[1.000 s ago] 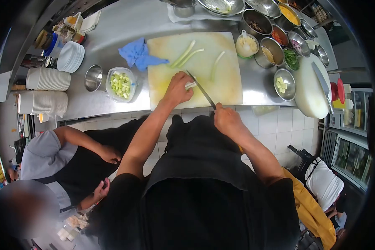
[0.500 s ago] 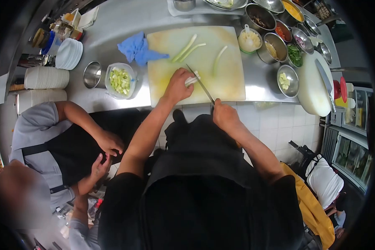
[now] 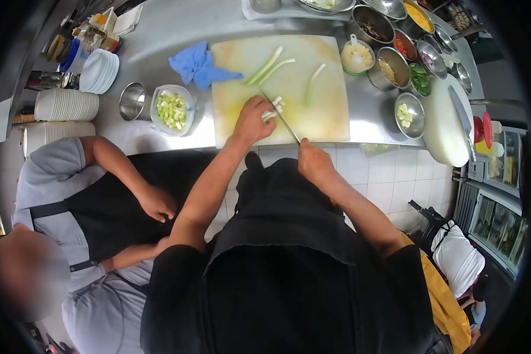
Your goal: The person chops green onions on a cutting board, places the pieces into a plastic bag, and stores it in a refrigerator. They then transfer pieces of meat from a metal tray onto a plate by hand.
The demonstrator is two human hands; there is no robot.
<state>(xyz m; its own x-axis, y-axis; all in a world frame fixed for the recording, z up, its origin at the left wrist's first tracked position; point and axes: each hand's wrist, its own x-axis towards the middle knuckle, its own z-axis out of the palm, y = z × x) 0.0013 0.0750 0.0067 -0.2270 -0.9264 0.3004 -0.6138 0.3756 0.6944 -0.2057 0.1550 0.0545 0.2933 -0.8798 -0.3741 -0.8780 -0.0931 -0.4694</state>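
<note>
My left hand presses a pale green vegetable strip down on the yellowish cutting board. My right hand grips the handle of a long knife, whose blade lies across the strip beside my left fingers. A few cut pieces sit at the blade. Three more long strips lie uncut at the far side of the board.
A bowl of chopped green pieces, a small steel cup, a blue cloth and stacked white plates lie left of the board. Several steel ingredient bowls and a cleaver on a white board are right. A co-worker stands at my left.
The knife has kept slicing the strip, with a few more cut pieces beside the blade. The co-worker at my left has shifted and lowered an arm.
</note>
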